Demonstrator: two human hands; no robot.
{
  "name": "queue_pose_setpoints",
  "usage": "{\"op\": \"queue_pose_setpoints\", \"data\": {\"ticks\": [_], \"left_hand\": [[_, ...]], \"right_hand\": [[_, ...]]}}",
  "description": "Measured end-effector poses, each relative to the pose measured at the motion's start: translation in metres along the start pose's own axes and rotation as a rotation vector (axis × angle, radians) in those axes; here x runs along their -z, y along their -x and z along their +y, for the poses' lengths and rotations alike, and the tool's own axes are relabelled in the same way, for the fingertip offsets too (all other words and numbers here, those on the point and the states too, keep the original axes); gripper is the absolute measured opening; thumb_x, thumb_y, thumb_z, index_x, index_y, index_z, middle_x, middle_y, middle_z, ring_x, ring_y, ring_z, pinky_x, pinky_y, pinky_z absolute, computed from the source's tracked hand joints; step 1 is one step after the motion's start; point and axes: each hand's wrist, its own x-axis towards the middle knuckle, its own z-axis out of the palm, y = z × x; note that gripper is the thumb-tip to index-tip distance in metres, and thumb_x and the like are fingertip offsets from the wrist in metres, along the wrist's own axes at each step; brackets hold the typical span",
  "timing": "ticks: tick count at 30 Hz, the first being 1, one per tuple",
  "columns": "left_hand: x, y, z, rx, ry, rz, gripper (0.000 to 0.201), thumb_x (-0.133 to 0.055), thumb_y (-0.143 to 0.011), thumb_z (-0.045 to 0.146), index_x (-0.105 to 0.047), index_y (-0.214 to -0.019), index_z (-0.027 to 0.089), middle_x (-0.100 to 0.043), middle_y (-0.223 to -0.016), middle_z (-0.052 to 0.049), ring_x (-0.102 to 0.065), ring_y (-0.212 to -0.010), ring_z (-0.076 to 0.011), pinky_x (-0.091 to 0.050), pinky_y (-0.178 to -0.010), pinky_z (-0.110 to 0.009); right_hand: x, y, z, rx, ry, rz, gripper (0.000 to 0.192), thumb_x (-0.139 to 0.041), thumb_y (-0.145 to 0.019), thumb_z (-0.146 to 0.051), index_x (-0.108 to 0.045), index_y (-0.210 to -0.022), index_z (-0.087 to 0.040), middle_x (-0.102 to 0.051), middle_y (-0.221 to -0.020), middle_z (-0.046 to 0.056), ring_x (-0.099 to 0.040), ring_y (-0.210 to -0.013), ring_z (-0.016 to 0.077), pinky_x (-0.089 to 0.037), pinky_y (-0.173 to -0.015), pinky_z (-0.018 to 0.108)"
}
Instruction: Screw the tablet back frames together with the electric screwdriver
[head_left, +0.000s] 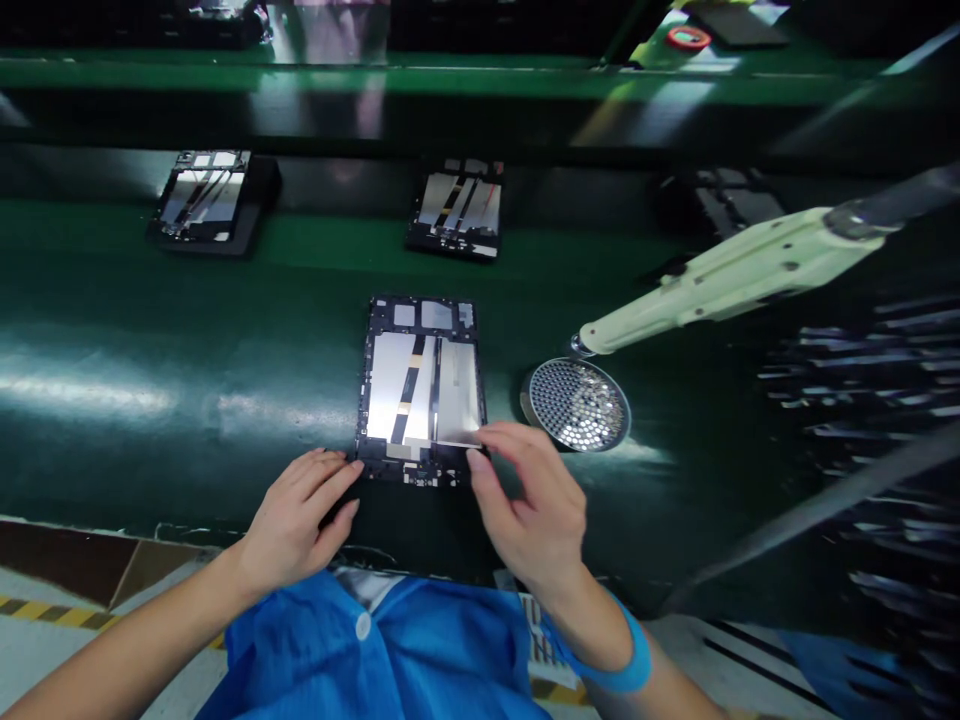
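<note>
An opened tablet point(459, 385) lies flat on the green bench, with silver panels, dark ribbon cables and small circuit parts showing. My left hand point(300, 515) rests at its near left corner, fingers loosely bent and touching the edge, thumb apart. At the near right corner is my right hand point(532, 500), thumb and index fingertip drawn close together by the corner of the silver panel. Whatever lies between those fingertips is too small to make out. A blue band point(634, 655) circles my right wrist.
Right of the tablet stands a round perforated metal dish point(579, 405). A pale green electric screwdriver point(720, 275) slants down towards it. Farther back lie more opened tablets point(201, 200), point(457, 212). Many blurred dark parts point(885, 370) fill the right side. The bench point(187, 330) ends near my body.
</note>
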Motion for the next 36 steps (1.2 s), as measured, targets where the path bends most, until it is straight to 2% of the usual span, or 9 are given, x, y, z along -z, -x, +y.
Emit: {"op": "queue_pose_setpoints", "data": {"ticks": [4, 8, 11, 14, 17, 20, 24, 31, 36], "left_hand": [[-0.003, -0.014, -0.004, 0.179, -0.040, 0.086, 0.036, -0.062, -0.098, 0.025, -0.064, -0.134, 0.020, -0.069, -0.122, -0.013, -0.064, -0.117, -0.0289, -0.054, -0.103, -0.050], [-0.011, -0.034, -0.005, 0.277, -0.015, 0.078, 0.027, -0.055, -0.103, 0.028, -0.075, -0.119, 0.022, -0.071, -0.114, -0.011, -0.064, -0.111, -0.0282, -0.052, -0.100, -0.052], [-0.009, -0.036, -0.007, 0.382, 0.159, 0.120, 0.028, -0.054, -0.104, 0.031, -0.080, -0.110, 0.024, -0.073, -0.112, -0.010, -0.067, -0.108, -0.0258, -0.056, -0.098, -0.047], [0.003, -0.026, -0.016, 0.655, 0.453, 0.205, 0.025, -0.066, -0.098, 0.037, -0.081, -0.112, 0.025, -0.076, -0.117, -0.008, -0.072, -0.109, -0.0258, -0.063, -0.091, -0.040], [0.021, -0.017, -0.034, 1.039, 0.802, 0.386, 0.034, -0.078, -0.089, 0.037, -0.079, -0.119, 0.022, -0.078, -0.117, -0.008, -0.076, -0.091, -0.0221, -0.067, -0.073, -0.033], [0.038, -0.025, -0.061, 1.175, 0.993, 0.584, 0.031, -0.079, -0.088, 0.029, -0.078, -0.117, 0.016, -0.079, -0.110, -0.010, -0.075, -0.076, -0.0144, -0.066, -0.065, -0.025], [0.051, -0.069, -0.111, 1.149, 1.023, 0.671, 0.020, -0.074, -0.091, 0.018, -0.077, -0.110, 0.011, -0.078, -0.104, -0.012, -0.075, -0.076, -0.0143, -0.064, -0.065, -0.025], [0.060, -0.190, -0.212, 1.134, 0.885, 0.780, 0.014, -0.077, -0.091, 0.019, -0.069, -0.098, 0.009, -0.069, -0.082, -0.003, -0.065, -0.064, -0.0079, -0.064, -0.074, -0.030], [0.055, -0.246, -0.251, 1.150, 0.672, 0.714, 0.024, -0.066, -0.100, 0.031, -0.065, -0.117, 0.013, -0.069, -0.107, -0.006, -0.069, -0.085, -0.0151, -0.062, -0.073, -0.031]], "right_hand": [[0.003, 0.024, 0.024, -0.235, 0.032, -0.026, 0.040, -0.061, -0.098, -0.032, -0.060, -0.136, -0.022, -0.060, -0.147, 0.016, -0.057, -0.139, 0.0315, -0.048, -0.117, 0.057], [-0.004, 0.048, 0.028, -0.437, -0.104, -0.179, 0.056, -0.057, -0.101, -0.041, -0.045, -0.152, -0.024, -0.048, -0.161, 0.014, -0.048, -0.149, 0.0306, -0.037, -0.126, 0.060], [-0.012, 0.054, 0.020, -0.445, -0.154, -0.226, 0.056, -0.057, -0.101, -0.042, -0.046, -0.152, -0.025, -0.044, -0.165, 0.014, -0.044, -0.153, 0.0308, -0.034, -0.127, 0.061], [-0.026, 0.043, 0.006, -0.395, -0.194, -0.309, 0.057, -0.056, -0.101, -0.043, -0.047, -0.153, -0.022, -0.042, -0.165, 0.016, -0.043, -0.153, 0.0316, -0.035, -0.126, 0.061], [-0.046, 0.016, -0.007, -0.310, -0.255, -0.413, 0.059, -0.057, -0.100, -0.042, -0.047, -0.153, -0.019, -0.043, -0.164, 0.018, -0.043, -0.153, 0.0321, -0.037, -0.126, 0.060], [-0.060, -0.009, -0.012, -0.238, -0.329, -0.485, 0.060, -0.056, -0.100, -0.039, -0.044, -0.155, -0.017, -0.051, -0.159, 0.018, -0.051, -0.148, 0.0306, -0.042, -0.124, 0.057], [-0.060, -0.012, -0.002, -0.236, -0.295, -0.511, 0.058, -0.056, -0.100, -0.040, -0.047, -0.154, -0.019, -0.057, -0.153, 0.017, -0.059, -0.141, 0.0314, -0.049, -0.118, 0.058], [-0.036, 0.009, 0.024, -0.116, -0.118, -0.437, 0.050, -0.057, -0.100, -0.037, -0.054, -0.149, -0.023, -0.065, -0.145, 0.014, -0.066, -0.133, 0.0288, -0.056, -0.113, 0.050], [-0.034, 0.010, 0.031, -0.022, -0.046, -0.395, 0.049, -0.058, -0.100, -0.032, -0.055, -0.148, -0.024, -0.068, -0.142, 0.012, -0.067, -0.131, 0.0267, -0.057, -0.112, 0.045]]}}
